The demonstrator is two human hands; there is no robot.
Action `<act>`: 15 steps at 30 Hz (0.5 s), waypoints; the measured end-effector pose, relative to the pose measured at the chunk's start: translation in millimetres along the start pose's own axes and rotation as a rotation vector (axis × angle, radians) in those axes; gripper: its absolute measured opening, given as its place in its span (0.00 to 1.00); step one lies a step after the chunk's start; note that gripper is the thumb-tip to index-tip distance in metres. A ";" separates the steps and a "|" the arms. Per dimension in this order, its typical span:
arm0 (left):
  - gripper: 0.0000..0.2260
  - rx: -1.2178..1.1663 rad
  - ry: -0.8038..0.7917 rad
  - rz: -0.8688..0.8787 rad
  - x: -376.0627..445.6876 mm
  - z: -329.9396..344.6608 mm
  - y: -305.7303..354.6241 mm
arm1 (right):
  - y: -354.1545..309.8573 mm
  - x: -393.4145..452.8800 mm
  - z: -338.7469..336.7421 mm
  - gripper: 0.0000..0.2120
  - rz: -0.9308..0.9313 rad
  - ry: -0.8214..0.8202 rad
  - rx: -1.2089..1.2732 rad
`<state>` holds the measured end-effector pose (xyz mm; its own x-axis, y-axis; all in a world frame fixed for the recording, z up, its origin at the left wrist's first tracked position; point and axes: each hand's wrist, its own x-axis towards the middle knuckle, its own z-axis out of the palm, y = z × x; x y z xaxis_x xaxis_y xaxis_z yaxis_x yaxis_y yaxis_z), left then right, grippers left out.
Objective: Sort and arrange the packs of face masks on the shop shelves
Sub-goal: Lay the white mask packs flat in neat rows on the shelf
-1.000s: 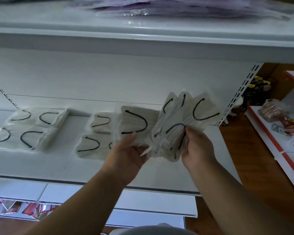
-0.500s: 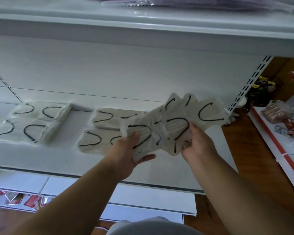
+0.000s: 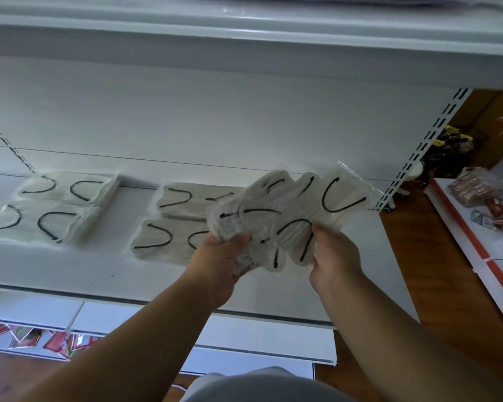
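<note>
— Two shelves fill most of the frame: the white middle shelf [image 3: 70, 271] running across the centre and the upper shelf [image 3: 244, 33] along the top edge. What lies on the middle one?

— Left of centre, a left stack of mask packs [image 3: 50, 207], two rows deep. Just right of it, apart, a second stack [image 3: 180, 216], its right end hidden behind the hands. At the right edge stands a red-edged side shelf [image 3: 462, 236] with assorted small goods.

— And the hands?

— Both hold a fanned bundle of mask packs [image 3: 291, 216] above the shelf, centre-right of the frame. The left hand [image 3: 218, 259] grips the bundle's left end, fingers curled round it from below. The right hand [image 3: 331, 256] pinches the lower right edge, thumb on top.

— Which step is that, would you say?

— I judge it as squaring up loose packs before laying them down. They overlap at odd angles, not yet aligned.

— Next move?

— Probably gathering the fan into one flush stack, then setting it on the bare stretch of shelf at the right, in line with the two stacks. The slick wrappers look liable to slide, so an even grip at both ends matters.
</note>
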<state>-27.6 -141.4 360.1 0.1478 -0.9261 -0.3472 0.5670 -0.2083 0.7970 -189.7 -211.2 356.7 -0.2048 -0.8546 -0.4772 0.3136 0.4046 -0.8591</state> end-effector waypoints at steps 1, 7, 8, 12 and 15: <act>0.14 0.001 -0.009 -0.002 -0.8 -0.9 1.0 | -1.4 2.6 -2.5 0.06 -0.016 0.004 -0.011; 0.15 0.024 0.088 -0.055 11.4 -21.5 12.9 | -24.4 23.7 -20.7 0.06 -0.185 0.012 -0.126; 0.15 0.074 0.099 -0.066 14.4 -25.7 18.5 | -28.4 28.5 -23.4 0.07 -0.219 -0.020 -0.165; 0.15 0.281 0.038 -0.120 24.3 -34.9 41.3 | -38.5 45.3 -29.9 0.07 -0.283 -0.374 -0.587; 0.13 0.389 -0.043 -0.168 25.4 -29.9 45.9 | -43.1 44.5 -23.3 0.04 -0.337 -0.620 -0.992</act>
<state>26.4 -165.0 373.0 0.0409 -0.8796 -0.4739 0.2311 -0.4531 0.8610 -233.9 -259.1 368.2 0.4240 -0.8655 -0.2667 -0.5706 -0.0266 -0.8208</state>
